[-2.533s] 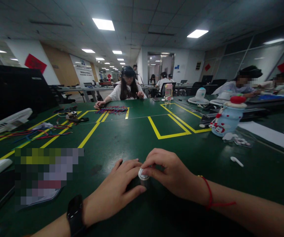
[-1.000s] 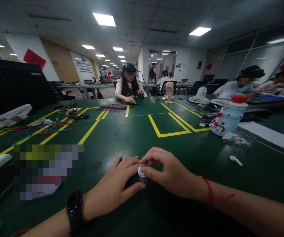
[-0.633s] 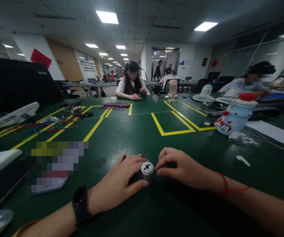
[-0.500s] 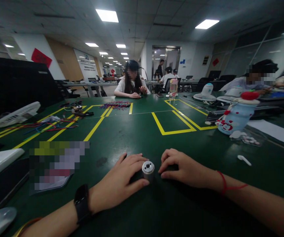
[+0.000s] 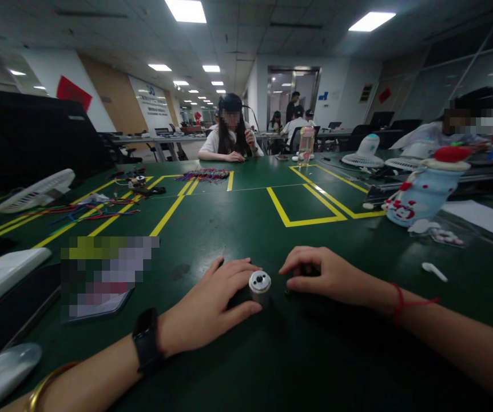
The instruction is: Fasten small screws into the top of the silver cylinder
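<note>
Two digits of the left hand point(image 5: 216, 297), thumb and forefinger, are closed around the cylinder point(image 5: 259, 287) from its left, thumb on the near side, finger on the far, palm low over the table point(image 5: 216, 223). I'd guess that hold is there to brace it: the cylinder stands upright on the table between both hands, closer to the left, and its top, with a few dark holes, is left uncovered.

Just across from it, apart from the metal, is the right hand point(image 5: 330, 274), fingers half curled, a gap showing between thumb and forefinger. Something small and dark point(image 5: 287, 290) shows by the thumb tip; whether it is gripped, or what it is, I can't tell.

Farther out to the right lie the earbud point(image 5: 435, 271), then the bottle point(image 5: 426, 191) and the paper point(image 5: 486, 216), off to the side probably to spare the arm's space. Over on the left sits the mouse point(image 5: 8, 372). Yellow tape point(image 5: 318, 221) marks out boxes, perhaps to give things set places, though loose wires point(image 5: 94, 214) lie across some of the lines. At the far edge sits a person point(image 5: 214, 142), one forearm resting on the table.
</note>
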Demonstrator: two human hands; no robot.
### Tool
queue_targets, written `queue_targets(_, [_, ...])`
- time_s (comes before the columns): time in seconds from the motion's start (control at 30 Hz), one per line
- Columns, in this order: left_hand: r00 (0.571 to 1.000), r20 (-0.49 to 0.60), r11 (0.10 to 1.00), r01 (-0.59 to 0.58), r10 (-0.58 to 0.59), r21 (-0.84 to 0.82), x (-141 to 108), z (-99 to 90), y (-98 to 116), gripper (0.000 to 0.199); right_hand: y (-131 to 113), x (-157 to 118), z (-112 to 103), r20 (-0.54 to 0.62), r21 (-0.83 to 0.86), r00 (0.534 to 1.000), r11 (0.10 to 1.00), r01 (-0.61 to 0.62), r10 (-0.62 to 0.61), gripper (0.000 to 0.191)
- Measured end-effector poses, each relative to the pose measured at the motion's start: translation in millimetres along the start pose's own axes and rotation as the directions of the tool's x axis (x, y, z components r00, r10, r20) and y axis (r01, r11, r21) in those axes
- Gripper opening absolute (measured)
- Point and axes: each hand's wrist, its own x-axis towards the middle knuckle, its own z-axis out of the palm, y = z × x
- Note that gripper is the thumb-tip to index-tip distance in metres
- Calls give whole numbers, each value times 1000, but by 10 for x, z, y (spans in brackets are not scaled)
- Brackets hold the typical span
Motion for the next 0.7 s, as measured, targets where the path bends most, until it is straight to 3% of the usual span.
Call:
queue_targets(0.07, [1000, 8, 1000, 5, -5, -5, 4, -5, 4, 40, 76, 40, -31, -134, 178, 982, 978, -108, 133, 21])
queue_targets(0.17, [1000, 20, 1000, 9, -9, -7, 13, -7, 10, 40, 217, 94, -56, -302, 429, 914, 895, -123, 271, 23])
queue_targets(0.27, [1000, 24, 1000, 9, -9, -5, 17, -5, 14, 42, 307, 119, -84, -323, 658, 871, 749, -74, 371, 24])
queue_targets(0.33, [1000, 23, 1000, 9, -9, -3, 16, -1, 14, 42, 310, 116, -110, -309, 711, 865, 701, -66, 395, 26])
queue_targets(0.4, [1000, 24, 1000, 8, -8, -2, 15, 1, 12, 43, 266, 97, -129, -267, 606, 905, 788, -109, 331, 26])
queue_targets(0.5, [1000, 26, 1000, 8, -8, 2, 19, 2, 9, 42, 156, 51, -119, -36, 120, 996, 990, -81, 86, 25])
queue_targets(0.53, [1000, 26, 1000, 8, -8, 4, 21, 1, 10, 42, 120, 38, -105, 58, -35, 998, 999, -15, 17, 24])
queue_targets(0.6, [999, 30, 1000, 10, -11, 7, 27, 0, 16, 41, 62, 23, -68, 160, -191, 985, 977, 96, -65, 19])
queue_targets(0.7, [999, 32, 1000, 13, -14, 14, 36, 0, 31, 39, -12, 40, -1, 63, -172, 994, 980, 99, -90, 14])
